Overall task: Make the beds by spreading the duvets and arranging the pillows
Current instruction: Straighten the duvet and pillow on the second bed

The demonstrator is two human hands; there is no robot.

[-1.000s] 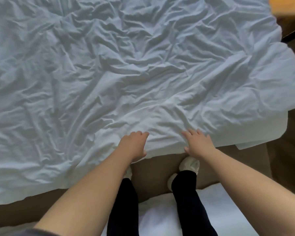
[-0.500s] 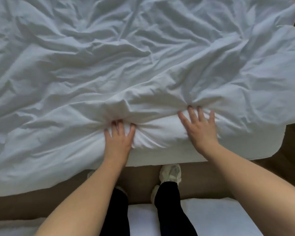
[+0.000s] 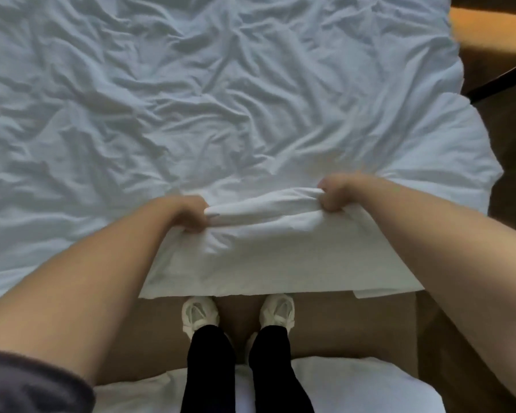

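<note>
Left hand: the left hand (image 3: 191,214) is curled round a bunched fold of the duvet's near edge, at 9 o'clock from centre.
Right hand: the right hand (image 3: 334,192) is clenched on the same fold at 3 o'clock, apart from the other.
Duvet: the white duvet (image 3: 221,114) is spread, creased, from 9 through 12 to 2 o'clock; the gripped edge hangs toward 6 o'clock.
Shoes: white shoes (image 3: 200,314) are seen on the brown floor (image 3: 355,323) at 6 o'clock, just below that edge.
Bedding: more white bedding (image 3: 355,383) is seen along the bottom.
</note>
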